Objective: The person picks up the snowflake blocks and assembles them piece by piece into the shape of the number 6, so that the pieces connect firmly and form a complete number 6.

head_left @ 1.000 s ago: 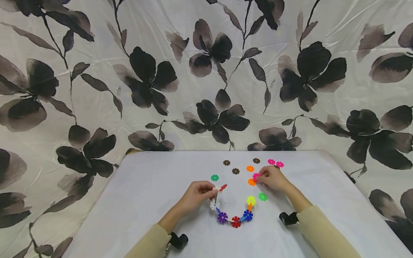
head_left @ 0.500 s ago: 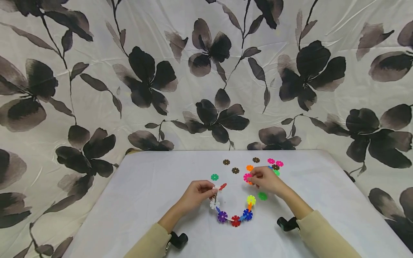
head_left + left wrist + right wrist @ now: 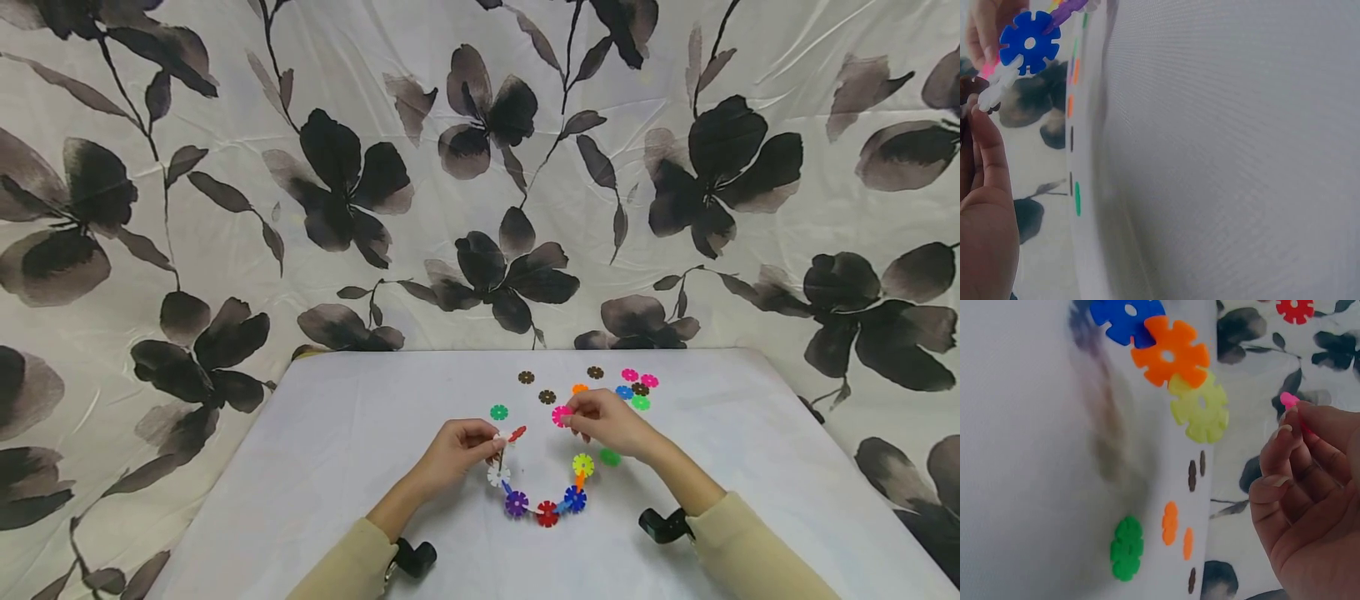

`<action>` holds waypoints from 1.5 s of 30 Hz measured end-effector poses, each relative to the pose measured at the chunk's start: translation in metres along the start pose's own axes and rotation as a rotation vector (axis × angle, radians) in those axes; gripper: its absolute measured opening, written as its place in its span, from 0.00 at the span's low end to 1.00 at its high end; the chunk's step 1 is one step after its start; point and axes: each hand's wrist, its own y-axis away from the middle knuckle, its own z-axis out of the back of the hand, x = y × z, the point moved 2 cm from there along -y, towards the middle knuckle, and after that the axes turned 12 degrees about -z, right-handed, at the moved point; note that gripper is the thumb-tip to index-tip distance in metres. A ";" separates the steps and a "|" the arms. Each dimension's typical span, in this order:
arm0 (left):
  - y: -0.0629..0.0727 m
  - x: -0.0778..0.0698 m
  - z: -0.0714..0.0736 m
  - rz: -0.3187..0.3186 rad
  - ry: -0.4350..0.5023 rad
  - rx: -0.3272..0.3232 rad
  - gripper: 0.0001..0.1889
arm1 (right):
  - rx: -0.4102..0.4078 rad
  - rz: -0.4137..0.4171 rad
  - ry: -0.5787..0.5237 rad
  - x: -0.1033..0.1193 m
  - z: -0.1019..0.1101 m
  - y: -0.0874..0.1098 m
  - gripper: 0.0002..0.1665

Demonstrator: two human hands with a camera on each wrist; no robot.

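My left hand (image 3: pixel 453 454) pinches the left end of a curved chain of interlocking plastic snowflake discs, near a white disc and a brown one partly hidden by the fingers. A red disc (image 3: pixel 517 433) sticks out at that end. Along the chain come a white disc (image 3: pixel 498 475), a purple disc (image 3: pixel 516 503), a red one, a blue disc (image 3: pixel 575 498), an orange disc (image 3: pixel 1169 353) and a yellow disc (image 3: pixel 582 464) at the right end. Between thumb and fingers my right hand (image 3: pixel 618 425) holds a loose pink disc (image 3: pixel 561 416), apart from the chain.
On the white table (image 3: pixel 337 467) lie loose discs: a dark green disc (image 3: pixel 498 412), several brown ones, a bright green disc (image 3: pixel 1127 549) right of the chain, and a cluster with a blue disc (image 3: pixel 624 392) and pink discs (image 3: pixel 630 375). A floral cloth (image 3: pixel 480 167) hangs behind.
The right hand has moved left with the pink disc, away from the orange discs towards the chain's left end. The blue and green loose discs have come into sight. My left hand stays put.
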 end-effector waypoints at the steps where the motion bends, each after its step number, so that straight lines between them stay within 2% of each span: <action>1: 0.000 0.000 0.000 0.000 -0.001 0.000 0.13 | 0.009 0.004 -0.002 0.002 -0.001 0.000 0.08; 14: 0.000 0.000 0.000 -0.004 0.007 -0.005 0.11 | 0.030 0.034 -0.005 0.012 -0.011 0.001 0.07; 27: -0.002 -0.001 -0.001 -0.016 0.002 -0.002 0.10 | 0.069 0.090 -0.030 0.032 -0.019 0.007 0.05; 45: -0.001 -0.002 -0.003 -0.013 0.006 -0.003 0.09 | 0.094 0.124 -0.044 0.033 -0.022 0.004 0.07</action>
